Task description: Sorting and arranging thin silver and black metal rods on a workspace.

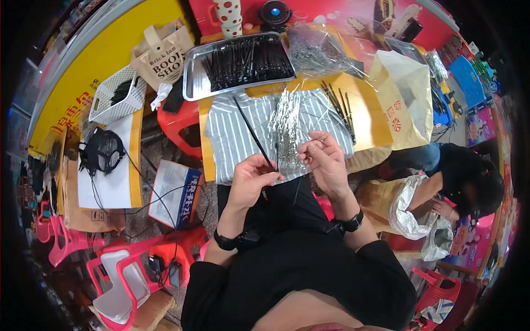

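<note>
My left hand (255, 179) is closed on a long thin black stick (251, 126), which slants up and left over a grey-and-white striped cloth (234, 135). To its right, my right hand (327, 163) has its thumb and forefinger pinched together; what they hold, if anything, is too fine to make out. Between and beyond the hands lies a loose pile of shiny thin silver wire pieces (287, 118) on the cloth. Several more black sticks (342, 107) rest at the cloth's right side.
Behind the cloth stand a metal tray (190, 74) of black sticks and a clear plastic bag (320, 49) of silver pieces. A white basket (105, 105) and paper bag (161, 52) are at left. At right are a cream bag (406, 94) and another person (469, 176) bent over a sack.
</note>
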### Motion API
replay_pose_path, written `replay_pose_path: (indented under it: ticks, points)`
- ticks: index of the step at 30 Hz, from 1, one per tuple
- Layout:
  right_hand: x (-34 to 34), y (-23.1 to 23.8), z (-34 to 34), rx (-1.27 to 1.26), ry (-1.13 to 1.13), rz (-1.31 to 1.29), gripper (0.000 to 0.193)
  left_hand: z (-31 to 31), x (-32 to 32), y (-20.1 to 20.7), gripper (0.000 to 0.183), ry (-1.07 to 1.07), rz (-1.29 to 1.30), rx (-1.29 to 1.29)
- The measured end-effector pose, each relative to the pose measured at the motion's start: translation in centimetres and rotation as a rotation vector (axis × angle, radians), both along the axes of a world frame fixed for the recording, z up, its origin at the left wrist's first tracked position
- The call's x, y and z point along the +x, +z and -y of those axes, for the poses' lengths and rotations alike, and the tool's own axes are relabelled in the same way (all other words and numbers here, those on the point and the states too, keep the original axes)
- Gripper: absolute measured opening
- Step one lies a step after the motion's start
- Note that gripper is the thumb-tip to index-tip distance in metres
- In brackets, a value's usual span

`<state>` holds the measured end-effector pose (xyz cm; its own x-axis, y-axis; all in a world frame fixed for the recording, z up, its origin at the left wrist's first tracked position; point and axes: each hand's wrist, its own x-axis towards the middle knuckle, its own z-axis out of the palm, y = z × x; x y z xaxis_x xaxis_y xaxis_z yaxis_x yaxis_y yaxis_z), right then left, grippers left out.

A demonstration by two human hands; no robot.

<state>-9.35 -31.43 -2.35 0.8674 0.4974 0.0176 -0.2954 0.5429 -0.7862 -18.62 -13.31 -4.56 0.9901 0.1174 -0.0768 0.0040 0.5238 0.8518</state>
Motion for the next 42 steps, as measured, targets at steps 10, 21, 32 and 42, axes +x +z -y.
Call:
replay_pose_path:
  ticks: [10,21,32,42]
  points:
    - [-1.1,-0.5,-3.5,-0.02,0.113,-0.122,0.015,-0.6,-0.4,0.1,0.027,-0.054,0.055,-0.019]
    - [-1.1,-1.4,-3.4,0.034,0.166,-0.234,0.013,-0.7,-0.3,0.2,0.028,-0.075,0.071,-0.004]
    - [-1.0,-1.3,-3.7,0.029,0.171,-0.266,0.013,-0.8,-0.3,0.2,0.025,-0.081,0.085,-0.005]
    - [-0.5,-1.7,-3.4,-0.059,0.17,-0.315,0.014,-1.1,-0.3,0.3,0.025,-0.112,0.067,0.041]
